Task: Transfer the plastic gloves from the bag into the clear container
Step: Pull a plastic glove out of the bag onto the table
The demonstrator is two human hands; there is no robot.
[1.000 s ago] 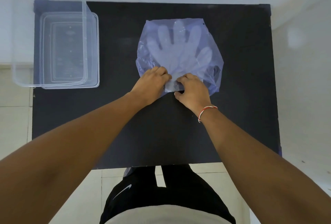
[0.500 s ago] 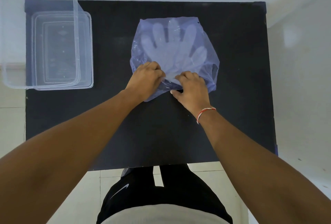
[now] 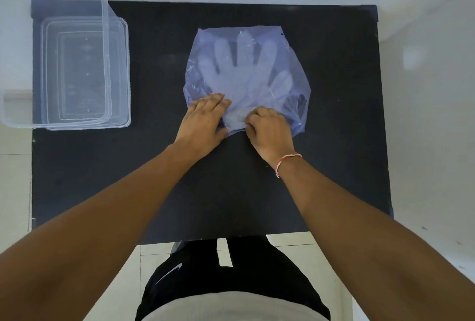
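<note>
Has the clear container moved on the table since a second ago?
No. The clear container sits in the same spot by the black table's far-left corner; the small shift in frame is the head camera's.

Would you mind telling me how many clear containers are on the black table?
1: the clear container sits at the table's far left corner, away from the bag. It may be nested pieces; I cannot tell.

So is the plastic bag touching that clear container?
Apart. The head view shows bare black table between the bag and the clear container.
</note>
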